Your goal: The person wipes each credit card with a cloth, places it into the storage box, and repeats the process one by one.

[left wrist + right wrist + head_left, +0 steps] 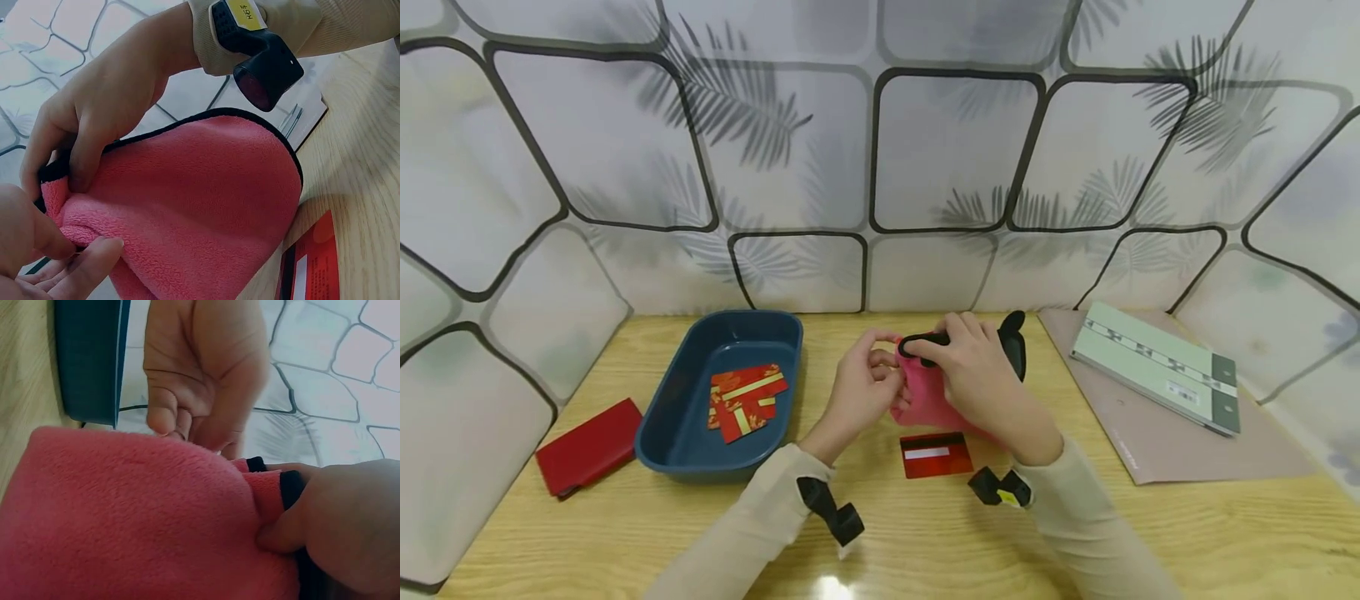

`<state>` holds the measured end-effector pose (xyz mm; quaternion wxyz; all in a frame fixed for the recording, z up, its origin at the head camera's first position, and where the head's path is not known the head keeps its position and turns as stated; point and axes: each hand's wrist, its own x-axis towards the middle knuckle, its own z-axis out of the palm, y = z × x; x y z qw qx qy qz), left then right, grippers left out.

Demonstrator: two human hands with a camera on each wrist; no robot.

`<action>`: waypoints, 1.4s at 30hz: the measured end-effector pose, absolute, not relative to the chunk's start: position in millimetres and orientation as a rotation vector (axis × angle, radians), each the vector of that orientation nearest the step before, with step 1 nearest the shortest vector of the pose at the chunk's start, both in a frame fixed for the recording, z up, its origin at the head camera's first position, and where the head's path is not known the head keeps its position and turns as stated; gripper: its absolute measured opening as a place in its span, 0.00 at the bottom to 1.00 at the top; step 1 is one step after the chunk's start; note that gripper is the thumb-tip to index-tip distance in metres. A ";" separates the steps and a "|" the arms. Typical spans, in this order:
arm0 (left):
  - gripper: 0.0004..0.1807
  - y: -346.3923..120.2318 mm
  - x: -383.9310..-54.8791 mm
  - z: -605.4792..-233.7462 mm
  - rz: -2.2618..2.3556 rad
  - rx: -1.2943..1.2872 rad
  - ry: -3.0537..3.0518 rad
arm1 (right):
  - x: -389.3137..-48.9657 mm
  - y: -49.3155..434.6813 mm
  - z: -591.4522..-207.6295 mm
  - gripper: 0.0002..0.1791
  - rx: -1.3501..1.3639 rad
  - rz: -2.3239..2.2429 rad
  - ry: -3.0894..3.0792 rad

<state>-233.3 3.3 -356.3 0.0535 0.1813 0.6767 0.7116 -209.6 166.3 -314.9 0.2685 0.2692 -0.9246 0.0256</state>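
Observation:
A pink fleecy cloth piece (931,390) with black edging is held up between both hands over the table; its exact kind is unclear. My left hand (867,379) pinches its left edge with thumb and fingers, seen close in the left wrist view. My right hand (976,358) grips the black-edged top, thumb on the pink side (144,506). At its right, a black part (1012,346) with a rounded tab sticks out behind the right hand. On the table just below the cloth lies a red card (936,455) with a black stripe and a white strip.
To the left, a blue bin (677,442) holds several red and gold cards (748,400). A dark red wallet-like case (587,446) lies beside it. At the right, a pale green notebook (1153,367) rests on a pinkish-grey sheet (1138,446). Patterned fabric (958,150) stands behind.

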 end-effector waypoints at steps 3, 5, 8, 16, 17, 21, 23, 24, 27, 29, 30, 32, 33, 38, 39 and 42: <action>0.22 3.5 -233.3 -357.2 2.159 0.578 2.072 | -209.6 167.2 -317.3 0.18 0.726 0.055 -2.481; 0.22 3.5 -233.6 -358.4 2.155 0.602 2.084 | -209.4 167.9 -318.0 0.18 0.724 0.043 -2.482; 0.22 3.2 -234.8 -360.7 2.142 0.640 2.104 | -210.1 169.1 -318.3 0.19 0.726 0.039 -2.491; 0.21 3.4 -236.9 -359.5 2.158 0.655 2.144 | -211.6 176.2 -308.9 0.24 0.718 0.147 -2.589; 0.21 3.5 -236.7 -358.7 2.157 0.653 2.150 | -211.5 178.0 -307.6 0.24 0.709 0.152 -2.601; 0.21 3.1 -235.9 -356.2 2.155 0.654 2.174 | -212.9 185.3 -304.4 0.25 0.672 0.153 -2.609; 0.22 2.8 -235.6 -355.2 2.164 0.645 2.164 | -212.7 188.3 -302.5 0.25 0.654 0.151 -2.603; 0.21 2.4 -235.5 -354.8 2.165 0.647 2.162 | -212.9 190.0 -302.0 0.25 0.642 0.149 -2.604; 0.21 1.1 -235.0 -353.8 2.158 0.641 2.152 | -211.6 194.3 -300.7 0.26 0.602 0.147 -2.620; 0.21 0.3 -234.7 -352.8 2.145 0.615 2.151 | -211.6 197.1 -300.2 0.27 0.577 0.150 -2.629; 0.21 -0.3 -234.5 -352.3 2.139 0.604 2.152 | -211.9 198.3 -300.3 0.26 0.570 0.151 -2.633; 0.21 -1.1 -234.5 -351.5 2.137 0.575 2.142 | -211.8 200.1 -299.9 0.26 0.555 0.161 -2.643; 0.21 -1.5 -234.7 -351.1 2.137 0.563 2.137 | -211.7 200.9 -299.7 0.26 0.546 0.167 -2.649; 0.22 -2.6 -236.7 -349.6 2.148 0.556 2.115 | -211.7 205.4 -296.5 0.25 0.468 0.151 -2.683; 0.22 -2.8 -237.2 -349.4 2.150 0.547 2.114 | -211.6 206.3 -295.7 0.25 0.450 0.149 -2.691; 0.22 -3.3 -238.1 -349.5 2.164 0.515 2.107 | -211.0 209.3 -294.2 0.26 0.407 0.147 -2.725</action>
